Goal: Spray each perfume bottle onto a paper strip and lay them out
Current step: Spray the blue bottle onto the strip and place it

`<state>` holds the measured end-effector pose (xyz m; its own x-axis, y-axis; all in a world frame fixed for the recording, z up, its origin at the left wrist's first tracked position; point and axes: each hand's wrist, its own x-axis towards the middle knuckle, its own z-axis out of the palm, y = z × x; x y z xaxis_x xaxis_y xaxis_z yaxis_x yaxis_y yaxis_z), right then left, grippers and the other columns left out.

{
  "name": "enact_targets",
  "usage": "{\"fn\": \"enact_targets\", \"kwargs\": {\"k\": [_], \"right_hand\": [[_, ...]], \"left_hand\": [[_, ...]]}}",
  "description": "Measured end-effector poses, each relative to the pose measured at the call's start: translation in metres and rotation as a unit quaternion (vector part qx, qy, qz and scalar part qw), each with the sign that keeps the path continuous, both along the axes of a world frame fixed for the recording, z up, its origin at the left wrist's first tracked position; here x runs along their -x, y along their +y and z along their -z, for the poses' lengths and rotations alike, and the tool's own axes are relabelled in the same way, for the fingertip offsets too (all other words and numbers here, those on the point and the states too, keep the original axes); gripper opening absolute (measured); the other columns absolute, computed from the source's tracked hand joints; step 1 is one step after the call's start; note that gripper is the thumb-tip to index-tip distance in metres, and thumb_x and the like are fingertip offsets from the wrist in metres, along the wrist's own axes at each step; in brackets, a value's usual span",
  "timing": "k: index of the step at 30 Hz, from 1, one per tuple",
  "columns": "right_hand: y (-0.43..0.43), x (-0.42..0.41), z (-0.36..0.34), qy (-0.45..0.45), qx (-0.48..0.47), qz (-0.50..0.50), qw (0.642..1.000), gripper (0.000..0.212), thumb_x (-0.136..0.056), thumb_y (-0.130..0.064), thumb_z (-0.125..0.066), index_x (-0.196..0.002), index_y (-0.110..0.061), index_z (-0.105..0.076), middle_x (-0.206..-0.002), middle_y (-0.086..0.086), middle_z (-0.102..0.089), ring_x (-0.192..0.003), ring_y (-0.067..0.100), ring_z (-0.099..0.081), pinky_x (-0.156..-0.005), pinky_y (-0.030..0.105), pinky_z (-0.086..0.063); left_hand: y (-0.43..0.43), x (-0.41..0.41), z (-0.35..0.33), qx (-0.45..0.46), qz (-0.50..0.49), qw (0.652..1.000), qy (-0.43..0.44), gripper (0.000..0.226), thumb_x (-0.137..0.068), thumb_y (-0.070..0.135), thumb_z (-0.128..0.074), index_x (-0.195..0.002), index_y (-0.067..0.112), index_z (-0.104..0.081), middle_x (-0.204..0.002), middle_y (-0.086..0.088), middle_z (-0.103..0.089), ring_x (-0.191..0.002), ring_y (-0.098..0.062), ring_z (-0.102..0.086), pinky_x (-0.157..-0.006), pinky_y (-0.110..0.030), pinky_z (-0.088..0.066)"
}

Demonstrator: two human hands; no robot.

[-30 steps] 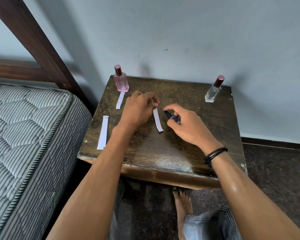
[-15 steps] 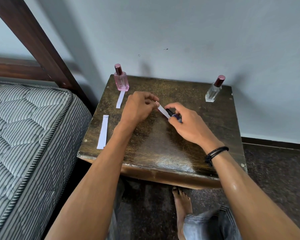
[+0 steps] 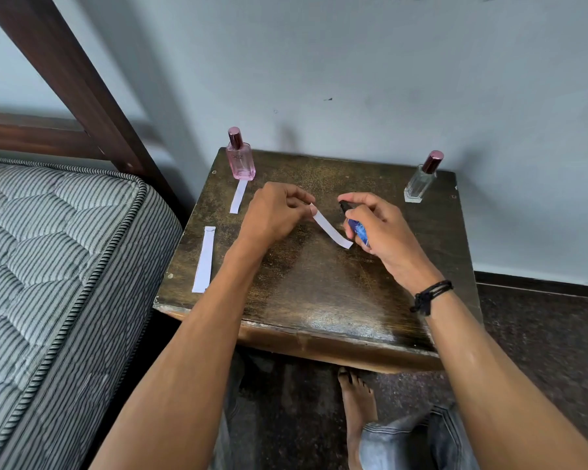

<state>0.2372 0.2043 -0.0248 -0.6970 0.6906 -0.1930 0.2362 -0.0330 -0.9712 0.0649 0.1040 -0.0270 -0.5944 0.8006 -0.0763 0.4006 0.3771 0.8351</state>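
over the table's point(image 3: 319, 300) middle: pinching paper strip point(image 3: 331, 230) by its far end with left hand point(image 3: 272, 215), slanted lengthwise toward right hand point(image 3: 384, 232), gripping blue bottle point(image 3: 357, 228) right beside the free end.

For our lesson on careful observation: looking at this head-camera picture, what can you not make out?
Head view, blue bottle: body mostly covered by the right hand.
Head view, held strip: top end hidden in the left hand.
Head view, pink bottle: lettering too small to read.
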Motion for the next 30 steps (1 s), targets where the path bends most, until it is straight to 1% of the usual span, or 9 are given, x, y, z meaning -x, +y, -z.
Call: {"fn": "enact_targets", "kwargs": {"k": [2, 5, 7, 9, 12, 15, 20, 23, 30], "right_hand": [[0.001, -0.001, -0.002, 0.015, 0.041, 0.009, 0.999, 0.022, -0.101, -0.012, -0.053, -0.117, -0.016, -0.068, -0.062, 0.004, -0.059, -0.047, 0.006, -0.042, -0.042, 0.015, -0.032], [0.001, -0.001, -0.001, 0.005, 0.022, 0.005, 1.0, 0.022, -0.1, -0.011, -0.054, -0.115, -0.015, -0.069, -0.062, 0.005, -0.058, -0.048, 0.004, -0.046, -0.045, 0.015, -0.034], [0.001, -0.001, 0.001, -0.019, -0.042, -0.004, 0.999, 0.022, -0.1, -0.012, -0.055, -0.116, -0.018, -0.069, -0.062, 0.002, -0.059, -0.053, 0.001, -0.051, -0.056, 0.017, -0.04], [0.001, -0.001, 0.004, -0.049, -0.128, -0.014, 0.99, 0.024, -0.098, -0.014, -0.056, -0.116, -0.024, -0.069, -0.063, -0.004, -0.062, -0.062, 0.004, -0.059, -0.068, 0.022, -0.045], [-0.002, -0.003, 0.009, -0.082, -0.231, -0.047, 0.968, 0.025, -0.095, -0.02, -0.06, -0.116, -0.032, -0.066, -0.073, -0.005, -0.068, -0.07, 0.013, -0.062, -0.071, 0.03, -0.049], [-0.006, -0.004, 0.014, -0.11, -0.311, -0.087, 0.94, 0.025, -0.094, -0.026, -0.059, -0.118, -0.034, -0.061, -0.07, -0.01, -0.06, -0.065, 0.016, -0.059, -0.064, 0.035, -0.048], [-0.009, -0.005, 0.02, -0.138, -0.428, -0.1, 0.888, 0.025, -0.093, -0.04, -0.054, -0.118, -0.038, -0.056, -0.067, -0.01, -0.061, -0.057, 0.017, -0.058, -0.055, 0.032, -0.046], [-0.012, -0.003, 0.024, -0.146, -0.456, -0.1, 0.872, 0.027, -0.093, -0.042, -0.054, -0.12, -0.038, -0.056, -0.063, -0.011, -0.058, -0.056, 0.019, -0.058, -0.055, 0.032, -0.047], [-0.016, 0.0, 0.03, -0.157, -0.485, -0.088, 0.856, 0.025, -0.094, -0.041, -0.054, -0.118, -0.038, -0.055, -0.065, -0.008, -0.063, -0.058, 0.022, -0.061, -0.055, 0.034, -0.049]], "left_hand": [[-0.001, -0.001, -0.001, 0.01, 0.013, 1.0, 0.01, 0.009, -0.083, 0.02, -0.082, -0.083, 0.027, -0.075, -0.059, 0.018, -0.069, -0.059, 0.01, -0.062, -0.071, -0.02, -0.053], [-0.001, -0.002, -0.003, 0.015, 0.021, 0.999, 0.018, 0.007, -0.083, 0.021, -0.082, -0.083, 0.026, -0.077, -0.07, 0.014, -0.074, -0.066, 0.008, -0.068, -0.074, -0.017, -0.054], [-0.001, -0.003, -0.003, 0.019, 0.022, 0.999, 0.021, 0.005, -0.083, 0.022, -0.082, -0.085, 0.025, -0.079, -0.075, 0.013, -0.076, -0.07, 0.008, -0.069, -0.072, -0.012, -0.051], [-0.001, -0.003, -0.004, 0.022, 0.021, 0.999, 0.03, 0.004, -0.083, 0.023, -0.082, -0.087, 0.024, -0.08, -0.076, 0.014, -0.075, -0.067, 0.013, -0.065, -0.064, -0.002, -0.044], [-0.001, -0.002, -0.003, 0.022, 0.02, 0.999, 0.034, 0.006, -0.084, 0.022, -0.081, -0.089, 0.022, -0.081, -0.076, 0.014, -0.074, -0.063, 0.016, -0.062, -0.058, 0.002, -0.04], [0.0, -0.002, -0.002, 0.032, 0.023, 0.998, 0.047, 0.008, -0.084, 0.024, -0.081, -0.091, 0.022, -0.081, -0.078, 0.011, -0.075, -0.064, 0.015, -0.062, -0.058, 0.002, -0.039], [0.0, -0.001, -0.002, 0.045, 0.032, 0.997, 0.052, 0.009, -0.084, 0.025, -0.08, -0.093, 0.022, -0.082, -0.082, 0.009, -0.077, -0.073, 0.011, -0.062, -0.062, 0.0, -0.039], [-0.001, 0.0, -0.001, 0.051, 0.036, 0.997, 0.044, 0.008, -0.085, 0.025, -0.08, -0.093, 0.022, -0.082, -0.082, 0.012, -0.076, -0.074, 0.015, -0.059, -0.065, -0.002, -0.039], [-0.001, 0.0, -0.001, 0.053, 0.034, 0.998, 0.03, 0.007, -0.084, 0.024, -0.08, -0.09, 0.022, -0.083, -0.083, 0.011, -0.076, -0.083, 0.004, -0.065, -0.075, -0.017, -0.045]]}}
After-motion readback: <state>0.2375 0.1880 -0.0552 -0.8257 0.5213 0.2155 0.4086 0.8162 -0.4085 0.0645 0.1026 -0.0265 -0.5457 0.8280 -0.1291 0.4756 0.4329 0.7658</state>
